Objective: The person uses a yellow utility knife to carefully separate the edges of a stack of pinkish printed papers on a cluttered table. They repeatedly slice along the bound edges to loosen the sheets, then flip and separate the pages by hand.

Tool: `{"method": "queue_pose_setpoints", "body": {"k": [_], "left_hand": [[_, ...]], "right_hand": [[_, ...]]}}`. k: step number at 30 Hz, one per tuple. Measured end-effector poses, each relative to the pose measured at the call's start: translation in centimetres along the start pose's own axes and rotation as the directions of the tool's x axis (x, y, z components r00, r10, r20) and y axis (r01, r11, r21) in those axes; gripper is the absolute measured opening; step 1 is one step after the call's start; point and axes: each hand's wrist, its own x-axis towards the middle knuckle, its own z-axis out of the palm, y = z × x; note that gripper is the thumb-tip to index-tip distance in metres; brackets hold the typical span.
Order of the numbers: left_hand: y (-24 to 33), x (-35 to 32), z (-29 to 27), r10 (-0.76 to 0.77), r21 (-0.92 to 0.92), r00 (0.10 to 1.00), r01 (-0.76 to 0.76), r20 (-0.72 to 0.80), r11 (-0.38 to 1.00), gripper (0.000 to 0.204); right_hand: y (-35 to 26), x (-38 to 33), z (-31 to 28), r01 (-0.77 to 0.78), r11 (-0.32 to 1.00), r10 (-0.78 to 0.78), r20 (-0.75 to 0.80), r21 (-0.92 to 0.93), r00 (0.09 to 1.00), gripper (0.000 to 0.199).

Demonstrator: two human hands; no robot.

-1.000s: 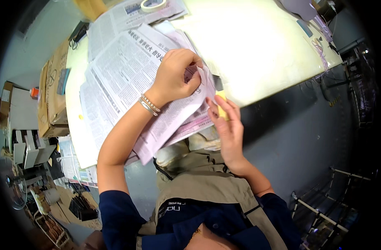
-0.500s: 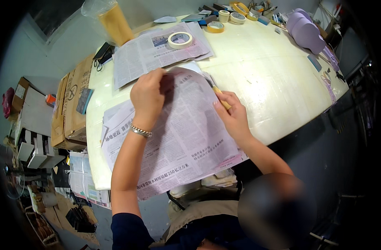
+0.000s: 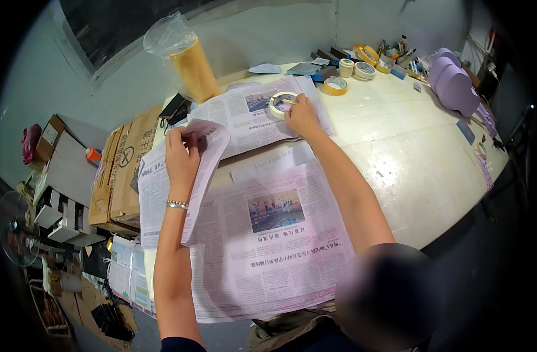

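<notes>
My left hand (image 3: 181,154) pinches the edge of a newspaper sheet (image 3: 207,154), which curls up and folds over toward the left. Under it, another newspaper page (image 3: 262,246) with a colour photo lies flat at the table's near side. Farther off, my right hand (image 3: 302,117) closes round a slim yellow-handled knife (image 3: 289,102), its tip end over a roll of masking tape (image 3: 274,111). Whether the fingers also grip the roll is hard to see. That roll rests on a stack of newspaper (image 3: 236,120). A white sheet with handwriting (image 3: 274,163) shows between the papers.
Tape rolls (image 3: 336,86), sanding blocks (image 3: 324,74) and brushes line the back edge. At the back left stands a yellow roll in a plastic bag (image 3: 195,70). Purple guitar-shaped parts (image 3: 453,85) lie at the far right. Cardboard boxes (image 3: 127,170) stand against the table's left side.
My left hand has drawn the newspaper sheet leftward, uncovering the page beneath. My right hand has moved away from the sheet, up to the masking tape, with the yellow-handled knife. The view has shifted.
</notes>
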Motion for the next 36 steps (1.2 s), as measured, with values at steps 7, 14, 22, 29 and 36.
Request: {"method": "queue_pose_setpoints", "body": {"k": [7, 14, 22, 29, 36], "left_hand": [[-0.2, 5.1, 10.0, -0.071, -0.125, 0.993, 0.059, -0.092, 0.990, 0.043], [7.5, 7.4, 20.6, -0.090, -0.076, 0.975, 0.107, 0.203, 0.991, 0.076], [4.8, 8.0, 27.7, -0.290, -0.104, 0.945, 0.306, 0.151, 0.946, 0.093], [1.6, 8.7, 30.9, -0.561, -0.781, 0.755, 0.559, 0.339, 0.279, 0.088], [-0.2, 10.5, 22.3, -0.417, -0.816, 0.703, 0.518, 0.577, -0.257, 0.072]], "right_hand": [[2.3, -0.2, 1.3, -0.076, 0.850, 0.358, -0.466, 0.521, 0.809, 0.036], [9.1, 0.9, -1.9, -0.225, 0.470, 0.808, -0.313, 0.854, 0.500, 0.049], [1.9, 1.2, -6.1, -0.040, 0.693, 0.548, -0.491, 0.720, 0.677, 0.045], [-0.7, 1.3, -4.4, 0.231, 0.927, 0.013, -0.640, 0.296, 0.768, 0.033], [1.7, -1.0, -1.6, -0.034, 0.962, 0.036, -0.003, 0.270, 0.999, 0.027]]}}
